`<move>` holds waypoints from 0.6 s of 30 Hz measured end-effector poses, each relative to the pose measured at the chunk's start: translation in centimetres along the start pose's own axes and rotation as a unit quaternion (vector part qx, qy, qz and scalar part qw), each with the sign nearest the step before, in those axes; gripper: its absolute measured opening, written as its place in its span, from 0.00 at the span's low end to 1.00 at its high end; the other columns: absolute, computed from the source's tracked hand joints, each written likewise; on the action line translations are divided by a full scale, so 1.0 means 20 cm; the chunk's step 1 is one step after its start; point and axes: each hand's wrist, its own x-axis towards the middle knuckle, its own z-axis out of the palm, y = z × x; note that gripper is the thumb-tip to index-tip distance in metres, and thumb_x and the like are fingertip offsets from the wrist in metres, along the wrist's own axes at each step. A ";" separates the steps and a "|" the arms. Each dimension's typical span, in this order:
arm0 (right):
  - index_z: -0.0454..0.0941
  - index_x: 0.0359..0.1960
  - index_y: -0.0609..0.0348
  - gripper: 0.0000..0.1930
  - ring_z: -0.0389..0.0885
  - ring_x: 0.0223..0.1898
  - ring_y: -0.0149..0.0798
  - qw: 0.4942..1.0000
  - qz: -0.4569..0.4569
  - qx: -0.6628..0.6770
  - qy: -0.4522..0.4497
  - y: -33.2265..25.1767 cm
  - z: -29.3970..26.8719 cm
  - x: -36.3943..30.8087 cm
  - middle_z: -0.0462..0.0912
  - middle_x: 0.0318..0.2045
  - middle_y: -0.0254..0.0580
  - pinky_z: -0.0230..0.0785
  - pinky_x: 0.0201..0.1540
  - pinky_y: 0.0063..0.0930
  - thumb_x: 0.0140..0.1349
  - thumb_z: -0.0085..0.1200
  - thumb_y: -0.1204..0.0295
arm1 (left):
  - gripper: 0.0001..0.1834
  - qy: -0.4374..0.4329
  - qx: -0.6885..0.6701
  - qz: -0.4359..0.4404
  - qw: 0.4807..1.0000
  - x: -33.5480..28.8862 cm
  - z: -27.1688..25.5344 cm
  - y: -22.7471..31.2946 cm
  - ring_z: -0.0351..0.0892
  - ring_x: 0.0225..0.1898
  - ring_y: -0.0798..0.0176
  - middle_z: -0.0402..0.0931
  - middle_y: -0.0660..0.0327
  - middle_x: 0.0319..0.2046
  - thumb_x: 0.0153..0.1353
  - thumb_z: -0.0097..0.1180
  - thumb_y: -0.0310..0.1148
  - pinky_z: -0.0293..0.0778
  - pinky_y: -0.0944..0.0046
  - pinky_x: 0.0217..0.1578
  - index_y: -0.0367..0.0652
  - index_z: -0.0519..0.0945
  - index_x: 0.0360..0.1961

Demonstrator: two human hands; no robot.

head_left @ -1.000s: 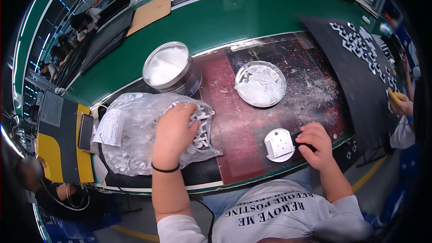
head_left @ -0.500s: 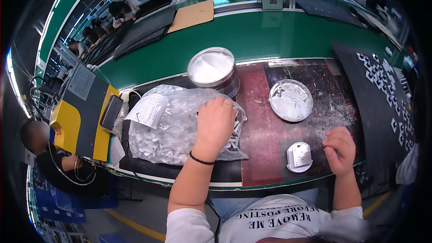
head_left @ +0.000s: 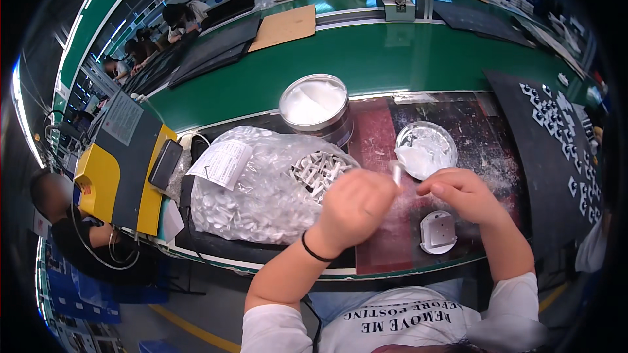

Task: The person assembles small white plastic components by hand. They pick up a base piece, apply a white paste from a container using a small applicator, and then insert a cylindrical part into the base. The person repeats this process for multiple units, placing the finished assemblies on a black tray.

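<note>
A black-lettered white T-shirt (head_left: 418, 338) is worn with a black wristband (head_left: 310, 250).

The left hand (head_left: 358, 206) holds a small white piece (head_left: 397, 174).

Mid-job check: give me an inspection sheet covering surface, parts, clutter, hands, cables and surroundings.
Surface: red-and-black mat, white smears visible.
Parts: clear bag with small white pieces exposed toward its right; round white part near the front edge; dish and tin with white material.
Clutter: black board bearing small parts, right; yellow-and-grey machine, left.
Hands: left hand holds a small white piece; right hand close by, no held object visible.
Cables: looped cable below machine.
Surroundings: co-workers at left and beyond.
</note>
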 end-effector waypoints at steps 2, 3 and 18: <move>0.80 0.40 0.65 0.15 0.77 0.39 0.30 0.997 0.047 0.052 -0.016 0.00 0.04 0.03 0.82 0.35 0.40 0.69 0.43 0.25 0.64 0.52 0.64 | 0.09 -0.022 -0.026 0.048 0.998 -0.01 0.04 0.05 0.78 0.31 0.57 0.77 0.58 0.29 0.47 0.61 0.26 0.74 0.62 0.29 0.38 0.77 0.31; 0.80 0.41 0.66 0.15 0.77 0.39 0.29 0.994 0.068 0.083 -0.019 0.00 0.05 0.04 0.82 0.36 0.40 0.69 0.43 0.23 0.64 0.52 0.65 | 0.10 -0.032 -0.039 0.072 0.996 -0.01 0.05 0.07 0.79 0.31 0.57 0.77 0.58 0.30 0.46 0.60 0.26 0.74 0.62 0.30 0.37 0.77 0.32; 0.79 0.39 0.65 0.10 0.75 0.35 0.23 0.970 0.146 0.188 -0.048 0.02 0.06 0.01 0.81 0.33 0.34 0.67 0.38 0.17 0.61 0.56 0.70 | 0.13 -0.016 0.016 0.127 0.992 -0.02 0.07 0.05 0.78 0.36 0.58 0.78 0.58 0.34 0.42 0.59 0.28 0.76 0.63 0.33 0.39 0.79 0.33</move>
